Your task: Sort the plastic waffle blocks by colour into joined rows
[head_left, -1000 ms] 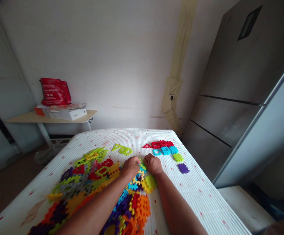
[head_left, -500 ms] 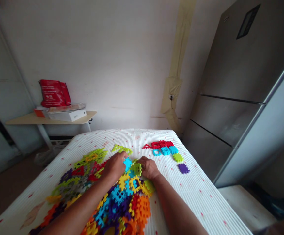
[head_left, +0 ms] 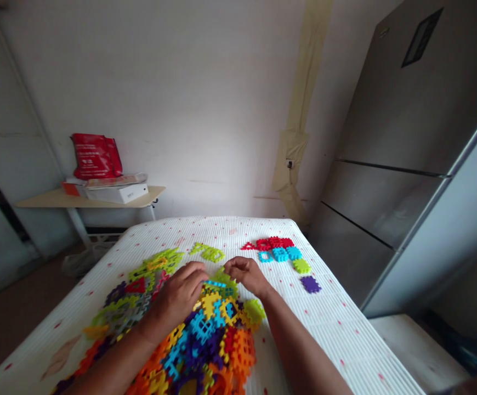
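Above the heap of many-coloured, toothed plastic pieces point(head_left: 202, 327), our left hand point(head_left: 184, 289) pinches a light-blue, flat plastic piece point(head_left: 215, 284) by its end; our right hand point(head_left: 247, 273) is half curled near it, whether gripping something we cannot tell. We judge this piece light and stiff, best held by its edges.
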Motion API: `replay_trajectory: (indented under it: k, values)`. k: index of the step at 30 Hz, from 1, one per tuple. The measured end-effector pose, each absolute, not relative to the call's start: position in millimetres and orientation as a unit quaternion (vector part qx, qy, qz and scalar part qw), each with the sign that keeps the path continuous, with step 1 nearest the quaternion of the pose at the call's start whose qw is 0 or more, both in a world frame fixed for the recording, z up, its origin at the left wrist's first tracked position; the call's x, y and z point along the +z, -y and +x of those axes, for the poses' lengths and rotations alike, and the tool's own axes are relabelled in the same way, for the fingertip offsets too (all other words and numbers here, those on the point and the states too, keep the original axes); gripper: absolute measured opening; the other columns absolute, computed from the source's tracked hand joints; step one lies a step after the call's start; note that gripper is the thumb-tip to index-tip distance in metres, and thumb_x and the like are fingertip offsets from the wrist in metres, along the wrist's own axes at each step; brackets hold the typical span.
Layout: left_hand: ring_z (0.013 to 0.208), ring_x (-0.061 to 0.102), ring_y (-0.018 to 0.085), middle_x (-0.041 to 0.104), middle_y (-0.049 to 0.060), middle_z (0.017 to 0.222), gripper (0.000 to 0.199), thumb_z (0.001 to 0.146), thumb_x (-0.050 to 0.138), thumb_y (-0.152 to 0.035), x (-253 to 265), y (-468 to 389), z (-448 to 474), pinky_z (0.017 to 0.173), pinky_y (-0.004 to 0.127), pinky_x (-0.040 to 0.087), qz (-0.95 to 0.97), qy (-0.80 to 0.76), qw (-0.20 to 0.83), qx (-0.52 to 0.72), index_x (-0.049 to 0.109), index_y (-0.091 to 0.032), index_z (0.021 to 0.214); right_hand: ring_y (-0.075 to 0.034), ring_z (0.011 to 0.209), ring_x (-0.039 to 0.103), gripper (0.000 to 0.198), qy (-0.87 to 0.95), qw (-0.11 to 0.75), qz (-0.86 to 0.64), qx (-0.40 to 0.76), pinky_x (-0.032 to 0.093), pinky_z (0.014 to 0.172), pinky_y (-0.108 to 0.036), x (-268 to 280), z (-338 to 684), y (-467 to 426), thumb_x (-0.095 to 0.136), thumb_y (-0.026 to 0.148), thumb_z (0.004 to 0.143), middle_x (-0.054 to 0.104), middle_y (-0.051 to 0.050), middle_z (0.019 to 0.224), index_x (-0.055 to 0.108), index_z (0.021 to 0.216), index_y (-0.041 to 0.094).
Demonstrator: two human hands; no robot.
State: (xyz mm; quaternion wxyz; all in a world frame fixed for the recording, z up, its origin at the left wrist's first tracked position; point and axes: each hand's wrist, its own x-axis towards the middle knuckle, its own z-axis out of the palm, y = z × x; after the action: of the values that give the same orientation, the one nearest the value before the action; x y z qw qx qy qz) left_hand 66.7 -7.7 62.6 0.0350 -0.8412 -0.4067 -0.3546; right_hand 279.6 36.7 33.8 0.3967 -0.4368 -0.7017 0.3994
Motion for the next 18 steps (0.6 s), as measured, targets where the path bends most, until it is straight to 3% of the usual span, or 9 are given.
replay_trajectory:
  k: [3, 6, 11, 18]
  values:
    - [0.096, 0.059, 0.016, 0.064, 0.004, 0.094, 0.026, 0.086, 0.039, -0.014, 62, 15, 65, 0.09, 0.031, 0.048, -0.851, 0.378, 0.075, -0.357, 0.063, -0.021, 0.082, -0.011, 0.064, 0.056, 0.026, 0.668, 0.364, -0.365, 0.536, 0.044, 0.056, -0.021, 56, 280, -27, 0.056, 0.038, 0.075, 0.064, -0.002, 0.076, 0.064, 0.083, 0.015]
    - [0.093, 0.059, 0.016, 0.062, 0.005, 0.095, 0.024, 0.088, 0.04, -0.013, 62, 18, 63, 0.088, 0.03, 0.049, -0.847, 0.353, 0.157, -0.364, 0.062, -0.019, 0.082, -0.01, 0.06, 0.052, 0.032, 0.665, 0.341, -0.363, 0.556, 0.043, 0.055, -0.021, 69, 277, -17, 0.067, 0.043, 0.067, 0.059, 0.001, 0.07, 0.064, 0.083, 0.015]
    - [0.091, 0.059, 0.015, 0.06, 0.005, 0.097, 0.021, 0.089, 0.04, -0.013, 60, 16, 63, 0.085, 0.029, 0.05, -0.835, 0.346, 0.214, -0.37, 0.061, -0.019, 0.086, -0.009, 0.063, 0.048, 0.041, 0.699, 0.334, -0.43, 0.463, 0.039, 0.056, -0.02, 75, 263, -6, 0.077, 0.04, 0.057, 0.056, 0.003, 0.071, 0.063, 0.087, 0.017]
    - [0.091, 0.061, 0.016, 0.062, 0.005, 0.094, 0.021, 0.087, 0.044, -0.013, 58, 13, 64, 0.085, 0.03, 0.05, -0.823, 0.355, 0.216, -0.388, 0.062, -0.02, 0.08, -0.009, 0.064, 0.047, 0.036, 0.729, 0.323, -0.483, 0.362, 0.035, 0.055, -0.019, 79, 251, 3, 0.077, 0.036, 0.058, 0.055, 0.004, 0.069, 0.064, 0.086, 0.018]
